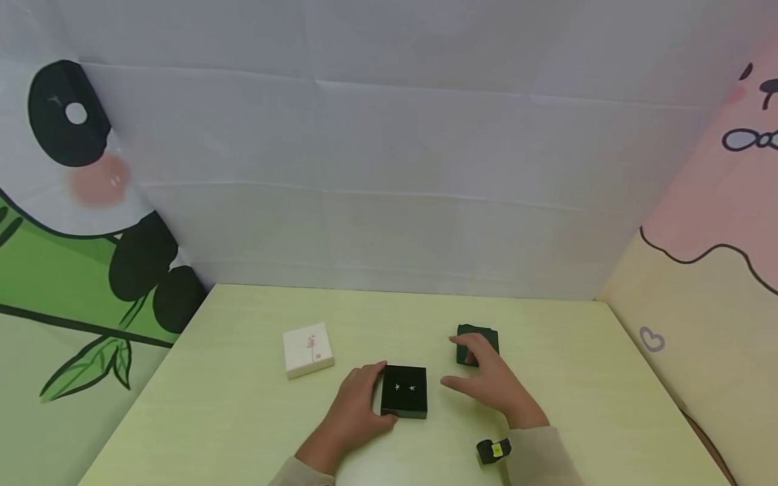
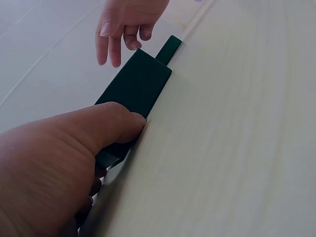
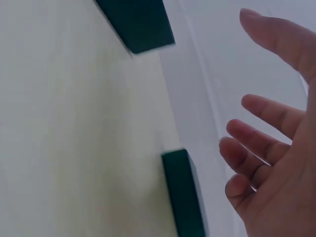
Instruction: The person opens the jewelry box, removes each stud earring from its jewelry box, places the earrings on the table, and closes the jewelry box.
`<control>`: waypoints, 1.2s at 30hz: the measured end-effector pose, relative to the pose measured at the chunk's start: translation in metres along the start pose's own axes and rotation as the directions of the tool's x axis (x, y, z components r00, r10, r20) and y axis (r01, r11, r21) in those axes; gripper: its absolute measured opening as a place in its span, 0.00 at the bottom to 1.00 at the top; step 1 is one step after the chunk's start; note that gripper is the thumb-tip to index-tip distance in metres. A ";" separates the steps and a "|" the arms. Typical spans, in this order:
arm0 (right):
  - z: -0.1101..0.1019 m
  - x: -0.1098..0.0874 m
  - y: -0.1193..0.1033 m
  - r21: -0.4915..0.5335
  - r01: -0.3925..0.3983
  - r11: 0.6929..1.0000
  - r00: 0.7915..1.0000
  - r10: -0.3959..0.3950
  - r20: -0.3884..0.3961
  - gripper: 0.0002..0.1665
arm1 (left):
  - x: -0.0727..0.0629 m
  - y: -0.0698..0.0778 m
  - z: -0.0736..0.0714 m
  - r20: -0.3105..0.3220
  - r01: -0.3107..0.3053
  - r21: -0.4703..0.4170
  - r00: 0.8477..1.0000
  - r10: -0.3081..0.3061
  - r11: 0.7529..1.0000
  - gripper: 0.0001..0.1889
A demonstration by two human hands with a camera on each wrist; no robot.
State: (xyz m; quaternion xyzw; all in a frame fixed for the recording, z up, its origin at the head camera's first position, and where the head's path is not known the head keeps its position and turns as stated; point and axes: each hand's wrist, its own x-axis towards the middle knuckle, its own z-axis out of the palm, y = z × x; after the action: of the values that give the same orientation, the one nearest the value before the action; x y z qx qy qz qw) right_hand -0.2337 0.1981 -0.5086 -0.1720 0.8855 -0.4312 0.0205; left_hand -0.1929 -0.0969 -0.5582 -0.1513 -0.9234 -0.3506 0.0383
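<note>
Apparently for steadiness, the earring box (image 1: 404,403) is pinched by the left hand (image 1: 358,408); the right hand (image 1: 491,381), fingers parted, is empty.

Head view fairly sharp, soft even light. Wrist views dimmer, cooler, softer; dark shadow on counter (image 2: 222,123) beside left grip (image 2: 59,153); right wrist view slightly blurry.

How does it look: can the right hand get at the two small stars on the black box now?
Probably yes. The right hand holds nothing, and nothing stands between it and the stars. The left hand grips the black box from the other side, leaving the top free.
</note>
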 end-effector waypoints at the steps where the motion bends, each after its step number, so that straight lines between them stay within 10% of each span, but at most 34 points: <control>1: 0.005 0.000 -0.002 0.008 0.004 1.000 1.000 -0.004 -0.009 0.47 | 0.000 0.000 0.000 -0.001 0.001 0.000 1.000 -0.001 1.000 0.51; 14: 0.054 0.004 -0.013 0.068 0.090 0.994 0.996 -0.090 -0.004 0.30 | 0.002 -0.006 0.004 -0.012 -0.021 0.010 1.000 0.021 1.000 0.51; 36: 0.075 0.003 -0.010 0.137 0.106 0.985 0.994 -0.103 -0.032 0.19 | 0.003 -0.008 0.005 -0.014 -0.032 0.010 0.999 0.032 0.999 0.50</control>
State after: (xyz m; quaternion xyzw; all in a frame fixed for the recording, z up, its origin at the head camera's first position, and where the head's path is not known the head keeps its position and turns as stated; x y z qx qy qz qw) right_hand -0.2196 0.1348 -0.5477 -0.2110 0.8435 -0.4940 -0.0013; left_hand -0.1984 -0.0984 -0.5664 -0.1633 -0.9223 -0.3466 0.0512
